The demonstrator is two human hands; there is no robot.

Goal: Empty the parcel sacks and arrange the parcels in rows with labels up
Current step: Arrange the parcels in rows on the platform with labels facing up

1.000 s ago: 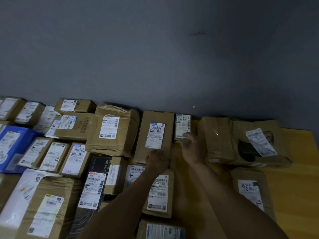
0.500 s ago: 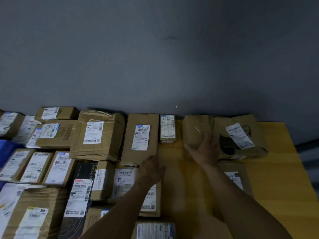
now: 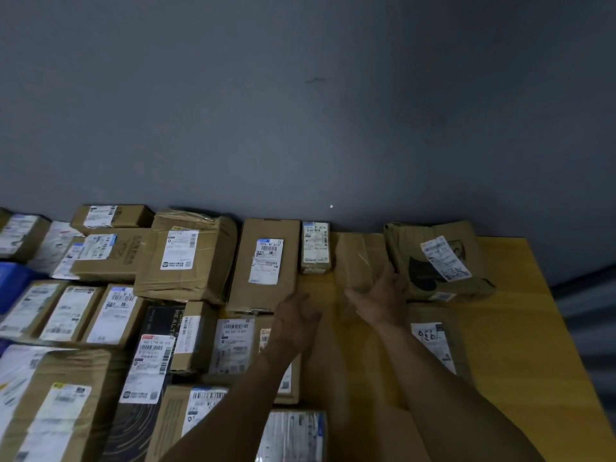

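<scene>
black box (image 3: 160,320) printed in white "PURE" and "HEAL-T", rest hidden, small box (image 3: 316,248) label top line roughly "501E M1 A218", tall box (image 3: 265,265) label similar code, blurry, flat parcel (image 3: 432,341) label handwritten digits about "926", other labels (image 3: 180,249) barcodes, print too blurred to read

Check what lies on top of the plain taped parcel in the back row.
Only the right hand rests on the plain parcel, no label showing. Its underside is hidden.

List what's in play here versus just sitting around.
In play: right hand, touching the brown parcel with no label showing; left hand; small labelled box beside it.
Sitting around: labelled parcels in rows on the left; black-printed parcel; table; wall.
</scene>
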